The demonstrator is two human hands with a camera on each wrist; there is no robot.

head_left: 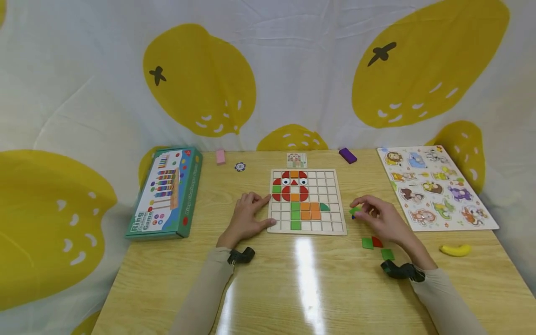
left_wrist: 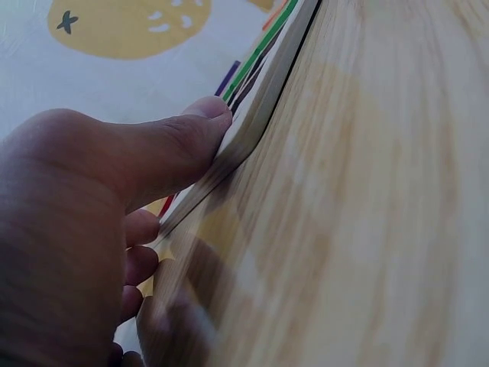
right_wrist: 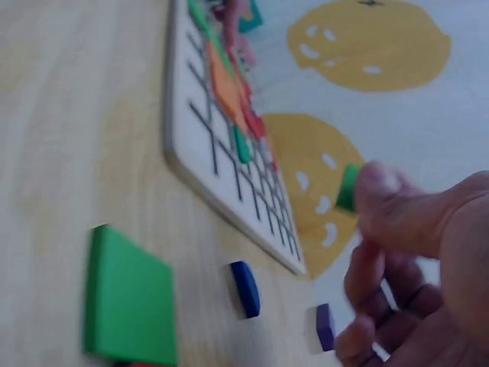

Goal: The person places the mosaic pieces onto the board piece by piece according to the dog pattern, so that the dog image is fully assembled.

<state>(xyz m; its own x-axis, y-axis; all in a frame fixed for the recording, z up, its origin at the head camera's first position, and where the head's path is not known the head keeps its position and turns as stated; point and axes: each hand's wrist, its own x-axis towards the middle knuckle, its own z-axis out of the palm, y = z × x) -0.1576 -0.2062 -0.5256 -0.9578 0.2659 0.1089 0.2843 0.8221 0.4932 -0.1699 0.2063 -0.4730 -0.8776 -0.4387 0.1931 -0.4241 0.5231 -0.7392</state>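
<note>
A wooden grid board (head_left: 327,186) lies mid-table, partly filled with red, orange, green and eye-patterned tiles. At its lower left corner my left hand (head_left: 244,216) rests its thumb on the edge, with the index fingertip by the left side; the left wrist view shows the thumb (left_wrist: 206,115) pressing the board's rim. Right of the board, my right hand (head_left: 381,218) pinches a small green tile (right_wrist: 348,187) between thumb and finger, raised above the table. A dark blue piece (right_wrist: 246,289) lies below that hand. Nearer me are a green square tile (head_left: 367,243), a red quarter-round tile (head_left: 377,242) and another green tile (head_left: 387,254).
Behind the board lies a pattern card (head_left: 297,160), with a purple block (head_left: 347,156) to its right. A pink block (head_left: 220,157) and a chip (head_left: 240,166) lie left. A game box (head_left: 167,190) stands far left; an animal puzzle (head_left: 423,179) and toy banana (head_left: 455,250) lie right.
</note>
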